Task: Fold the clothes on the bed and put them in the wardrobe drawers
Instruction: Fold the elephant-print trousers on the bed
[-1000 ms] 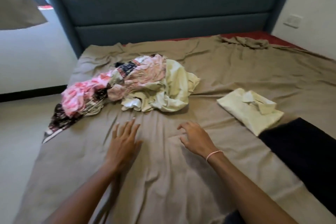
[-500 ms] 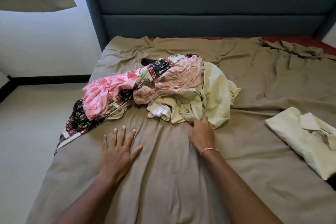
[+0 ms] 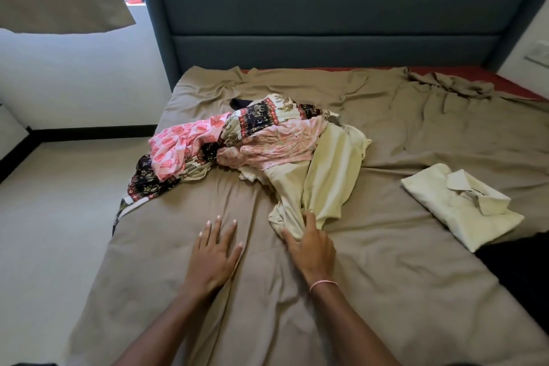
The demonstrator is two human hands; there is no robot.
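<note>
Step in hand: the right hand (image 3: 312,246) draws the crumpled pale yellow cotton garment (image 3: 329,175) out of the mixed pile of pink, black and cream patterned clothes (image 3: 267,140), toward the near side of the bed.
Right hand: its fingers (image 3: 309,221) are curled into the lower bunch of the garment and grasp it.
Left hand: the left hand (image 3: 214,252) lies flat on the wrinkled brown bed sheet (image 3: 386,276), fingers straight, holding nothing.
Place of things: the pile is in the middle of the bed; the folded pale yellow collared shirt (image 3: 457,205) lies well apart on the right; the wardrobe drawers are not in view.
How to do it well: pull low and slowly, so the pink cloth resting on the garment slides off and does not follow. The flat hand can hold the sheet down (it probably wrinkles easily). Spread the garment flat before the first fold.
Change: half a second earlier the right hand only touched the garment's edge at the pile; now the cloth is stretched toward the person. The left hand stays flat.
</note>
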